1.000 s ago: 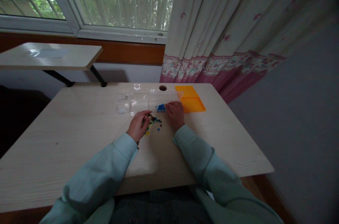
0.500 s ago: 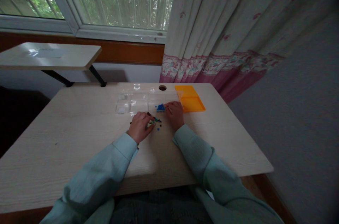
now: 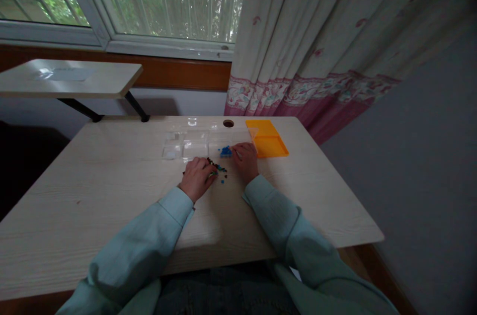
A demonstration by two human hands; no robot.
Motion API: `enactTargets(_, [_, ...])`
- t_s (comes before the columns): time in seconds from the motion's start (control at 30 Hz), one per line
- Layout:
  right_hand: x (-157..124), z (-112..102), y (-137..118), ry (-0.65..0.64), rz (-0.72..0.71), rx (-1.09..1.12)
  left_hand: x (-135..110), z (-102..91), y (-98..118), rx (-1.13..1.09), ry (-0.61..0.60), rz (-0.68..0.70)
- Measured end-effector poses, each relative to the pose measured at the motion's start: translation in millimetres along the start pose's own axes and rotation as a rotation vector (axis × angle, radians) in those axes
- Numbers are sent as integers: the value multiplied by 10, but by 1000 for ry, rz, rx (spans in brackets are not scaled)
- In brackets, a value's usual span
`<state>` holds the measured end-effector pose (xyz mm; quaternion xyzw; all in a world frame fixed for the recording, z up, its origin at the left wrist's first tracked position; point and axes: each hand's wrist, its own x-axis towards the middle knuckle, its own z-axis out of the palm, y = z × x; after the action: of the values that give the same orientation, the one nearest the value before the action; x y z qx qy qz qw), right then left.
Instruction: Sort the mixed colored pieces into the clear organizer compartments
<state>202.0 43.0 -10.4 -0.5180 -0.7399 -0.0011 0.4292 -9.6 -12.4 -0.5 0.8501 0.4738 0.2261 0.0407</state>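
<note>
Small mixed-colour pieces (image 3: 220,168), too tiny to name, lie in a loose pile on the desk. My left hand (image 3: 197,178) rests at the left side of this pile, fingers curled down among the pieces; whatever they pinch is hidden. Beyond the pile stands a clear plastic compartment tray (image 3: 196,149). Blue pieces (image 3: 225,151) fill part of its front right compartment. At the right edge of that compartment is my right hand (image 3: 246,162), its thumb and fingers pressed together. What is between its fingertips is too small to make out. A single blue piece (image 3: 222,182) lies nearer me.
An orange two-part tray (image 3: 272,145) stands right of the clear tray. Behind them is a round cable hole (image 3: 228,123) in the desk (image 3: 122,196). A raised shelf (image 3: 108,79) on black legs occupies the back left. A curtain (image 3: 283,66) hangs behind the desk.
My left thumb and fingers have drawn closer together over the pile. My right hand has stayed almost still beside the blue pieces.
</note>
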Motion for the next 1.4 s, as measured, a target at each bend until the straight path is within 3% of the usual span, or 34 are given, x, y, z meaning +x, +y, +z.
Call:
enactTargets(0.53, [-11, 13, -1, -18, 4, 11, 14, 79, 44, 9, 0, 2])
enactTargets(0.83, [-5, -23, -78, -16, -35, 28, 48, 31, -49, -288, 136, -94])
enactTargets(1.17, [-86, -18, -279, -122, -291, 145, 21, 18, -11, -654, 216, -338])
enactTargets(1.4, [-114, -3, -335, -199, -358, 165, 2, 2, -17, -683, 193, -289])
